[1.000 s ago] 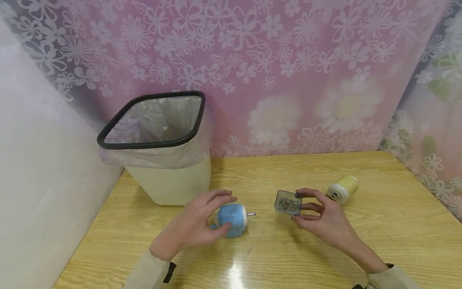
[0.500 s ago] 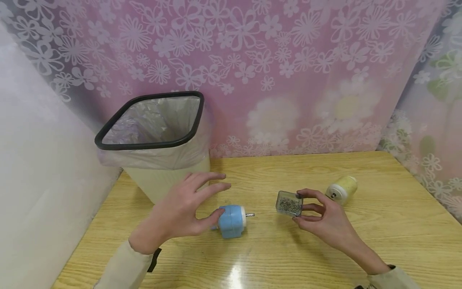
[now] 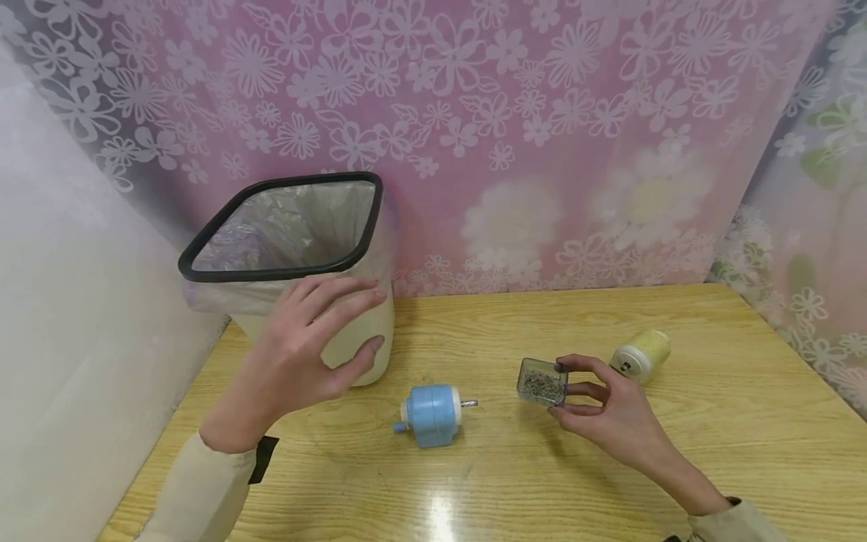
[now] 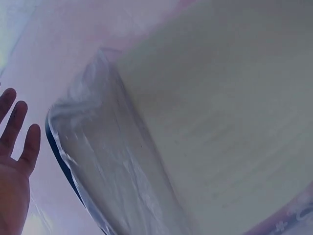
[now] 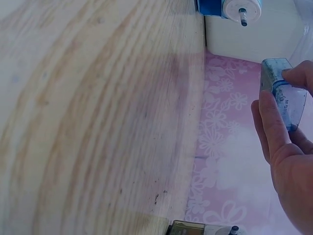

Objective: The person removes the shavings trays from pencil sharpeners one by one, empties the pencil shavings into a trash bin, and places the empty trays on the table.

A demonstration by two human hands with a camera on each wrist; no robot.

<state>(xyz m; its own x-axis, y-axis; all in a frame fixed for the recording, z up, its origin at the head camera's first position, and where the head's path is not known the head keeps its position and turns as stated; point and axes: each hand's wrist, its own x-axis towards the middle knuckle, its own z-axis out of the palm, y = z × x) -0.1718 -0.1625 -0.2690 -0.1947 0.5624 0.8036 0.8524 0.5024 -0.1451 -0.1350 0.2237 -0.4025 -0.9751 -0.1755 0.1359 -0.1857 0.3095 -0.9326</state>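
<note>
My right hand pinches a small clear shavings drawer by its side, held above the table; dark grey shavings lie in it. The right wrist view shows the same drawer between thumb and fingers. A blue and white pencil sharpener lies on the table between the hands, a short metal rod sticking out on its right, untouched. My left hand, fingers spread and holding nothing, is raised in front of the bin; the left wrist view catches part of that hand near the bin's rim.
A cream bin with a black rim and a plastic liner stands at the table's back left. Behind my right hand a yellow, can-shaped object with a white end lies on its side. A flowered pink curtain closes off the back.
My left hand has let go of the sharpener and moved up and left toward the bin. The sharpener stays on the table, and my right hand holds the drawer almost still.
</note>
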